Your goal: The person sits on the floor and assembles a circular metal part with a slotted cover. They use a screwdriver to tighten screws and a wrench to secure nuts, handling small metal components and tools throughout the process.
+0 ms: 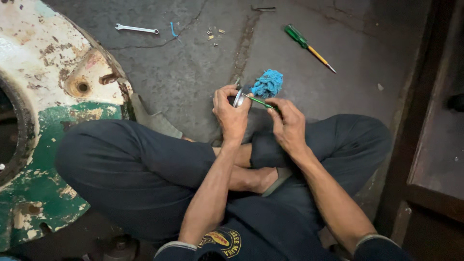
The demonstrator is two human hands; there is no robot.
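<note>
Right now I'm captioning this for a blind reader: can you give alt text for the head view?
A person sitting cross-legged on a concrete floor holds a small round metal part in the left hand and works at it with a thin green-handled tool in the right hand, a blue rag just beyond. A wrench, a green screwdriver and small screws lie farther off.

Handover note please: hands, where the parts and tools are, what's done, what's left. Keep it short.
Left hand: gripping a small round metal part, held up in front of the crossed legs.
Right hand: holding a thin green-handled tool, its tip at the metal part.
Blue rag: just behind the part; whether it touches the part is unclear.
On the concrete floor: wrench, small loose fasteners, larger green-handled screwdriver.
Done: part is off the floor and in hand.
Left: the tool is at the part now; fasteners lie loose, not fitted.
</note>
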